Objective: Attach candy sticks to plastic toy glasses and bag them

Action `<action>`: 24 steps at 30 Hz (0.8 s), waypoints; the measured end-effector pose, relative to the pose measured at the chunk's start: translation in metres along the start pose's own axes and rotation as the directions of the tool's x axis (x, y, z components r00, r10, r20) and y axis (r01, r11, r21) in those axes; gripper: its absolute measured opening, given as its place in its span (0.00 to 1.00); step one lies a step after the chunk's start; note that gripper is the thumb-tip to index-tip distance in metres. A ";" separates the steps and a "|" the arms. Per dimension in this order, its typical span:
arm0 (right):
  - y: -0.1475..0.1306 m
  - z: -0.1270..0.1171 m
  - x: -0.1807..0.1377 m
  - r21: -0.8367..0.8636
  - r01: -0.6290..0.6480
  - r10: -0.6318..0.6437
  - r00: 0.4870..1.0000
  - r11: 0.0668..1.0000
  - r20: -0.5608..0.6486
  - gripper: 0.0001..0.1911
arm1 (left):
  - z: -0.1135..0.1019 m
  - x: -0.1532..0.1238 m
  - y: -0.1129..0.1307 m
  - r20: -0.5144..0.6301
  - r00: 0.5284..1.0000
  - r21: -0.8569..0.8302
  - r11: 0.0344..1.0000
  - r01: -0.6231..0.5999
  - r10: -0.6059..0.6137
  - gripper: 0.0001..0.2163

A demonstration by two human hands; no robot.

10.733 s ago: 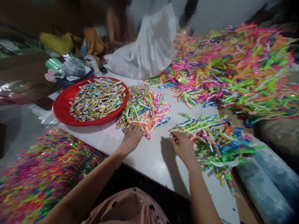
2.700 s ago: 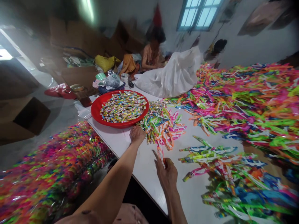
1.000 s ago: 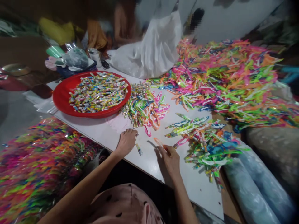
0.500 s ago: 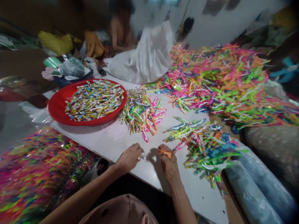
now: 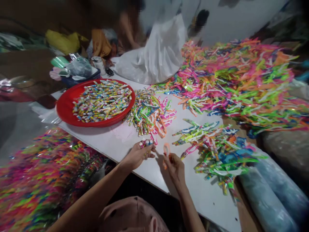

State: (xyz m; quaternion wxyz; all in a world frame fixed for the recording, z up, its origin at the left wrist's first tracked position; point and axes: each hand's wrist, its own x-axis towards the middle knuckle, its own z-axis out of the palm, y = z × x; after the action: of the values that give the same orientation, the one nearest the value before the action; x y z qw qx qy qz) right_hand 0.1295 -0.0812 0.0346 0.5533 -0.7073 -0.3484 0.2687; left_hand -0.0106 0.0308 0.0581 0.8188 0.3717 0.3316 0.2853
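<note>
Several small printed tubes (image 5: pixel 146 142) with white ends stick up from my left hand (image 5: pixel 135 157), whose fingers are closed around them. Just to the right, my right hand (image 5: pixel 176 169) pinches an orange plastic strip (image 5: pixel 166 149) bent into a loop. The two hands are slightly apart, above the front edge of the white table (image 5: pixel 205 206). Beyond them lies a bunch of tubes with coloured strips attached (image 5: pixel 156 120). Another pile of strip-and-tube pieces (image 5: pixel 214 151) is spread to the right of my right hand.
A red basin (image 5: pixel 63 113) full of loose tubes stands at the back left. A large heap of coloured strips (image 5: pixel 238 80) fills the back right. Behind are a white sack (image 5: pixel 159 54) and a person (image 5: pixel 129 29). Rolls of clear plastic (image 5: pixel 263 193) lie along the right edge.
My left hand has turned, so the tubes in it now point up. The orange strip in my right hand now stands up as a loop. The whole view has shifted a little.
</note>
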 end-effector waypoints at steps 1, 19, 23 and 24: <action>-0.010 -0.004 0.002 -0.032 0.007 -0.007 1.000 0.999 -0.009 0.17 | 0.000 0.000 -0.004 -0.007 1.000 0.068 0.998 -0.011 0.011 0.20; -0.043 -0.002 0.024 0.208 -0.019 0.034 0.997 0.978 -0.072 0.08 | 0.012 -0.003 -0.022 0.022 0.998 0.490 0.869 -0.064 0.061 0.14; -0.037 -0.003 0.023 0.210 -0.097 0.108 0.993 0.973 -0.046 0.11 | 0.017 -0.005 -0.021 0.041 0.999 0.507 0.862 -0.023 0.003 0.16; -0.035 -0.003 0.023 0.246 -0.111 0.120 0.993 0.963 -0.021 0.12 | 0.017 -0.006 -0.020 0.045 0.999 0.501 0.865 -0.014 -0.009 0.17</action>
State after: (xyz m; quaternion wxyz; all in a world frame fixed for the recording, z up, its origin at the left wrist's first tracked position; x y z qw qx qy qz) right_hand 0.1393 -0.0594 0.0696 0.6256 -0.6578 -0.2608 0.3286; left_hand 0.0035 0.0085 0.0530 0.7013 0.5783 0.3751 0.1819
